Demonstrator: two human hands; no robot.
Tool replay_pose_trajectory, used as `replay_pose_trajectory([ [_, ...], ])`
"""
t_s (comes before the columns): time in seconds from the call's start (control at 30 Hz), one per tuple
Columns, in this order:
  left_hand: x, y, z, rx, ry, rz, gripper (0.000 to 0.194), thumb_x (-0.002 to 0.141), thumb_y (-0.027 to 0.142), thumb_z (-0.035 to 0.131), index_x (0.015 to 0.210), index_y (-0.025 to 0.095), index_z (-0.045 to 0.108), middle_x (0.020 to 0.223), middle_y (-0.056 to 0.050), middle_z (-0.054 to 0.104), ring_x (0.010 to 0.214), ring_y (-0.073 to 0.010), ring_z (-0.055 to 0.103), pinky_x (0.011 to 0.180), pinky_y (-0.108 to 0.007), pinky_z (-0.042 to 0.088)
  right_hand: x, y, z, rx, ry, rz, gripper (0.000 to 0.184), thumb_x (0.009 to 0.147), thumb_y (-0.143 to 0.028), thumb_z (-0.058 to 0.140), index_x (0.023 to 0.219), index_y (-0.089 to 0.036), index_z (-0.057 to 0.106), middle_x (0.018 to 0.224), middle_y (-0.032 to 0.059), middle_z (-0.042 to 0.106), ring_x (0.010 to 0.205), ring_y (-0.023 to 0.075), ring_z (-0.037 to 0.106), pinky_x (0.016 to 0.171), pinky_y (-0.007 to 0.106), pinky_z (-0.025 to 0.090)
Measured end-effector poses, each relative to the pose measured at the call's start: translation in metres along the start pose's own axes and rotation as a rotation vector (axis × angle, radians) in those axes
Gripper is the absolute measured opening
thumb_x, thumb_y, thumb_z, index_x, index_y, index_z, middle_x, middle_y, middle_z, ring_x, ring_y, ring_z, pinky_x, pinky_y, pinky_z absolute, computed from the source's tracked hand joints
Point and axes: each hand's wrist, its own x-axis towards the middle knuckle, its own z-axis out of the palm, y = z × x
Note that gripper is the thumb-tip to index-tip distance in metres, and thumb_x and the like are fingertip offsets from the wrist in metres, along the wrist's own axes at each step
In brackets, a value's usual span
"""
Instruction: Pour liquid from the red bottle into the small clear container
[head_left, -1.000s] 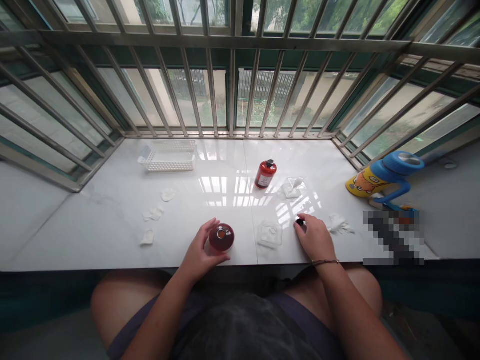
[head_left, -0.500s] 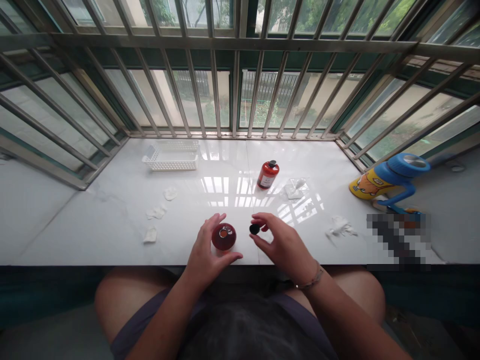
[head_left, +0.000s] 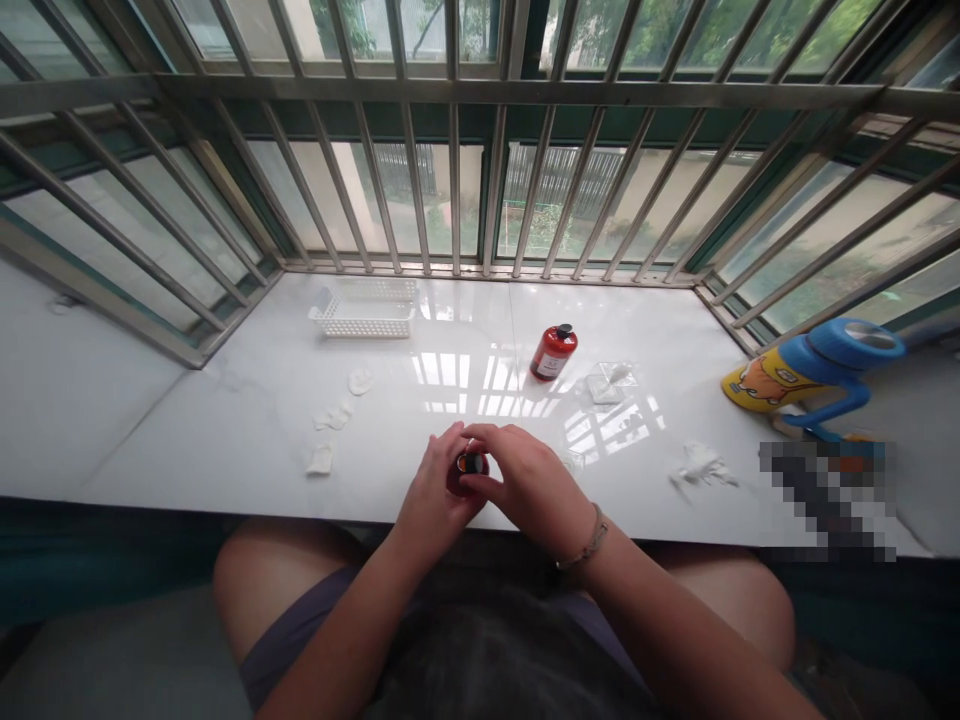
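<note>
A small round red bottle [head_left: 459,478] stands near the front edge of the white sill [head_left: 247,430]. My left hand [head_left: 431,495] wraps around its left side. My right hand [head_left: 525,485] pinches a small black cap [head_left: 472,464] right on top of the bottle's mouth. The two hands meet over the bottle and hide most of it. A second red bottle [head_left: 553,353] with a black cap stands upright farther back, apart from both hands.
A white slotted basket [head_left: 365,307] sits at the back left. White cotton pads [head_left: 334,418] lie left of my hands, crumpled tissue [head_left: 701,465] to the right, clear plastic wrap [head_left: 607,382] beside the far bottle. A blue and yellow jug [head_left: 814,370] stands far right. Window bars close the back.
My right hand picked the black cap up from the sill at the right and carried it left onto the bottle's mouth. My left hand stayed on the bottle.
</note>
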Motion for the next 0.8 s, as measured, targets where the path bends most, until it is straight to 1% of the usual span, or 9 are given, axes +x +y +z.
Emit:
replay_pose_trajectory([
  [0.07, 0.001, 0.001, 0.0, -0.005, 0.013, 0.012, 0.075, 0.09, 0.021, 0.08, 0.156, 0.032, 0.045, 0.152, -0.01, 0.065, 0.15, -0.0344, 0.056, 0.135, -0.067, 0.031, 0.001, -0.002, 0.003, 0.004, 0.003, -0.009, 0.056, 0.086, -0.008, 0.089, 0.131, -0.027, 0.062, 0.106, 0.0032, 0.076, 0.097, 0.0261, 0.07, 0.088, 0.043, 0.06],
  [0.2, 0.0, 0.001, 0.0, -0.043, 0.043, 0.063, 0.097, 0.091, 0.023, 0.083, 0.168, 0.031, 0.025, 0.141, -0.01, 0.073, 0.145, -0.0334, 0.062, 0.133, -0.068, 0.033, 0.001, -0.001, 0.012, 0.054, 0.046, 0.009, 0.059, 0.083, -0.007, 0.091, 0.13, -0.028, 0.063, 0.105, 0.0017, 0.075, 0.097, 0.0261, 0.069, 0.089, 0.044, 0.06],
  [0.33, -0.003, -0.009, 0.005, -0.052, 0.068, 0.151, 0.096, 0.096, 0.024, 0.079, 0.17, 0.032, 0.018, 0.143, -0.012, 0.071, 0.149, -0.0341, 0.058, 0.134, -0.072, 0.027, -0.003, 0.001, 0.018, 0.142, 0.107, 0.038, 0.067, 0.081, -0.006, 0.092, 0.136, -0.029, 0.062, 0.112, 0.0015, 0.077, 0.106, 0.0261, 0.069, 0.096, 0.045, 0.06],
  [0.4, -0.005, -0.014, 0.008, -0.052, 0.089, 0.189, 0.091, 0.098, 0.027, 0.078, 0.168, 0.031, 0.02, 0.154, -0.017, 0.063, 0.153, -0.0348, 0.053, 0.134, -0.073, 0.026, -0.006, 0.002, 0.02, 0.176, 0.128, 0.039, 0.069, 0.08, -0.006, 0.093, 0.137, -0.03, 0.061, 0.121, 0.0027, 0.077, 0.114, 0.0266, 0.068, 0.101, 0.046, 0.06],
  [0.47, -0.006, -0.019, 0.009, -0.061, 0.089, 0.216, 0.079, 0.099, 0.028, 0.078, 0.161, 0.031, 0.03, 0.164, -0.02, 0.053, 0.156, -0.0352, 0.049, 0.133, -0.074, 0.025, -0.009, 0.002, 0.02, 0.205, 0.149, 0.047, 0.072, 0.08, -0.007, 0.093, 0.139, -0.03, 0.06, 0.126, 0.0031, 0.075, 0.12, 0.0266, 0.067, 0.105, 0.045, 0.059],
  [0.53, -0.006, -0.022, 0.009, -0.071, 0.068, 0.239, 0.059, 0.1, 0.028, 0.078, 0.146, 0.03, 0.042, 0.165, -0.019, 0.051, 0.157, -0.0348, 0.047, 0.133, -0.076, 0.023, -0.013, 0.003, 0.02, 0.23, 0.164, 0.069, 0.074, 0.08, -0.007, 0.092, 0.141, -0.031, 0.058, 0.128, 0.0032, 0.074, 0.123, 0.0264, 0.066, 0.107, 0.045, 0.059],
  [0.6, -0.006, -0.024, 0.01, -0.071, 0.047, 0.253, 0.042, 0.099, 0.026, 0.078, 0.129, 0.029, 0.048, 0.164, -0.017, 0.054, 0.157, -0.0341, 0.047, 0.132, -0.078, 0.022, -0.017, 0.003, 0.021, 0.241, 0.173, 0.085, 0.074, 0.082, -0.007, 0.09, 0.143, -0.031, 0.056, 0.13, 0.0039, 0.073, 0.125, 0.0266, 0.066, 0.107, 0.046, 0.059],
  [0.67, -0.005, -0.024, 0.01, -0.077, 0.056, 0.249, 0.041, 0.097, 0.025, 0.08, 0.121, 0.028, 0.046, 0.162, -0.017, 0.056, 0.156, -0.0336, 0.05, 0.133, -0.079, 0.02, -0.02, 0.005, 0.023, 0.241, 0.178, 0.082, 0.072, 0.084, -0.008, 0.087, 0.144, -0.031, 0.055, 0.133, 0.0047, 0.073, 0.127, 0.0271, 0.065, 0.107, 0.046, 0.059],
  [0.8, -0.004, -0.022, 0.011, -0.118, 0.102, 0.237, 0.053, 0.093, 0.021, 0.084, 0.125, 0.027, 0.041, 0.159, -0.02, 0.058, 0.151, -0.0323, 0.055, 0.134, -0.078, 0.02, -0.024, 0.006, 0.028, 0.248, 0.194, 0.074, 0.07, 0.086, -0.009, 0.084, 0.145, -0.031, 0.055, 0.133, 0.0048, 0.072, 0.127, 0.027, 0.065, 0.108, 0.047, 0.059],
])
